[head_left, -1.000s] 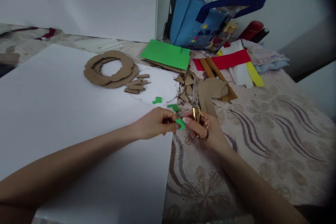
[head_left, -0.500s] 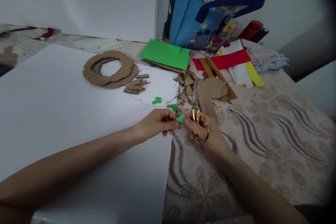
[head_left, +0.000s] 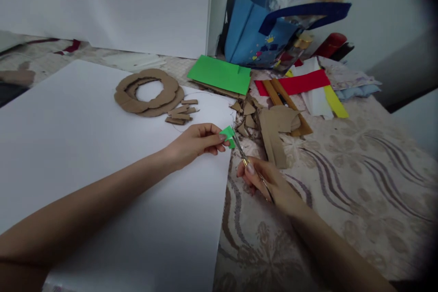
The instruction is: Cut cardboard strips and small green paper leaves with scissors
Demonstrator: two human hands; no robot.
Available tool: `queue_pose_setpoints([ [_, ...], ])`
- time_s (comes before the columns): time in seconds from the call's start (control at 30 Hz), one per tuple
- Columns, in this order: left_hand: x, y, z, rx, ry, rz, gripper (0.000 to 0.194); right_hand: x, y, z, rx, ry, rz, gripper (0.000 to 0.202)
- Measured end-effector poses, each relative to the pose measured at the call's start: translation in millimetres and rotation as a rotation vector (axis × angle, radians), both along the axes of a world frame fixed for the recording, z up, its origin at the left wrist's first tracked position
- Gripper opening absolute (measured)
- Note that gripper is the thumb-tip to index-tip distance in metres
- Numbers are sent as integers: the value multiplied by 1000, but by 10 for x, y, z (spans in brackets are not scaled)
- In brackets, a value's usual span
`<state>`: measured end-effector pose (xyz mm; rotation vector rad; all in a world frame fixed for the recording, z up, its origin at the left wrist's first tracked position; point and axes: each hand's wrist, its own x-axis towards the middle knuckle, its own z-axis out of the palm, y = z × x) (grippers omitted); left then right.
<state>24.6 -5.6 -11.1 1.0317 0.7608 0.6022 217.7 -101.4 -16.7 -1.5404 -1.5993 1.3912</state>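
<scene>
Two hands are held apart, with a small green piece [head_left: 227, 132] pinched in the left and scissors [head_left: 240, 148] gripped in the right.
On the white sheet [head_left: 68, 146], scalloped cardboard rings [head_left: 125, 101] are stacked, with cardboard strips [head_left: 178, 115] laid just beside them. By the thumb and fingers of the left hand [head_left: 201, 140], the green piece is held near the sheet's right edge; it is flat, bright and straight-sided, partly covered by the thumb, and whether the green showing just below belongs to it cannot be told. At its right side the slim metal blades are placed, the gold-coloured handles being clasped by the right hand [head_left: 265, 177] over the patterned cloth [head_left: 335, 169].
</scene>
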Motion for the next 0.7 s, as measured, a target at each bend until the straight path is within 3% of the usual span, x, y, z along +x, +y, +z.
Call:
queue_pose_setpoints([
  [0.7, 22, -7, -87, -50, -41, -52, 18, -39, -22, 5, -111, 47, 9, 47],
])
